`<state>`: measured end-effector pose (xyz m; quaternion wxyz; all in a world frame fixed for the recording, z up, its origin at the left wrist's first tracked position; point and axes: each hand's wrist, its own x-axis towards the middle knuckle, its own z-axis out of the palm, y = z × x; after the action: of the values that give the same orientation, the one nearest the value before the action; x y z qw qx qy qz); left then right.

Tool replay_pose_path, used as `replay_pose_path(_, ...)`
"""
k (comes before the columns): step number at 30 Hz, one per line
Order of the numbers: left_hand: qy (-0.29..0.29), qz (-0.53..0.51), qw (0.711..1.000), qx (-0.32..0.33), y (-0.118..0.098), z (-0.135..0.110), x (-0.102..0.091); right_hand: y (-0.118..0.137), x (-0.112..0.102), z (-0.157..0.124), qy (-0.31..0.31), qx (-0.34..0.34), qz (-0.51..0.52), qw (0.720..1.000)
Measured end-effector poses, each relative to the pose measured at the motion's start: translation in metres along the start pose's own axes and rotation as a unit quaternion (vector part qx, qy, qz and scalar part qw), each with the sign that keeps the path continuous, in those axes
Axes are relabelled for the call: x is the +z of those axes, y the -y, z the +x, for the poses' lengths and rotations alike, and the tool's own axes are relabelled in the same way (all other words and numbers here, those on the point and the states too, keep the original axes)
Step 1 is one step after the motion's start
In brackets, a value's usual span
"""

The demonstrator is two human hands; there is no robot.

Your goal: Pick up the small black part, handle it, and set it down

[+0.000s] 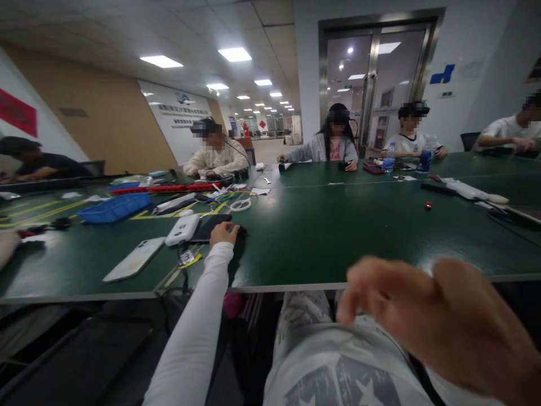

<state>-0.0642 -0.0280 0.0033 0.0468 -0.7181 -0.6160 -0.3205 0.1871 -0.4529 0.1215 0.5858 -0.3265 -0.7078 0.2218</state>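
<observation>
My left hand (224, 233), in a white sleeve, rests on the table with bent fingers closed at a small dark thing (242, 231) too unclear to name. Just left of it lies a flat black pouch-like thing (210, 228). Beside that are a white box-shaped device (182, 229) and a pale smartphone (134, 260) lying face down. My right hand (418, 316), large and blurred, hangs close to the camera above my lap. Its fingers are loosely bent, the thumb stands apart from them, and nothing shows in its grasp.
The green table (313, 237) spans the view. Left stand a blue basket (115, 208), a red strip (164, 189) and a coiled white cable (240, 204). Across sit several people, with bottles (389, 158) before one. A white tool-like device (471, 190) and small red object (428, 206) lie right.
</observation>
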Motion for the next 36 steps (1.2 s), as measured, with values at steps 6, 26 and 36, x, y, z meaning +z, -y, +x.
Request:
replay_pose_path(6,-0.049,0.106,0.991,-0.07,0.026,0.017,-0.023,-0.061,-0.021,0.034,-0.057,0.054,0.127,0.989)
replay_pose_path(26,0.044,0.185,0.972,-0.14,0.028,0.057,-0.004,-0.136,-0.052,0.021,-0.06,0.176,0.132,0.974)
replay_pose_path(36,-0.019,0.068,0.995,-0.069,0.019,0.034,-0.001,-0.174,-0.065,0.024,-0.076,0.19,0.08,0.975)
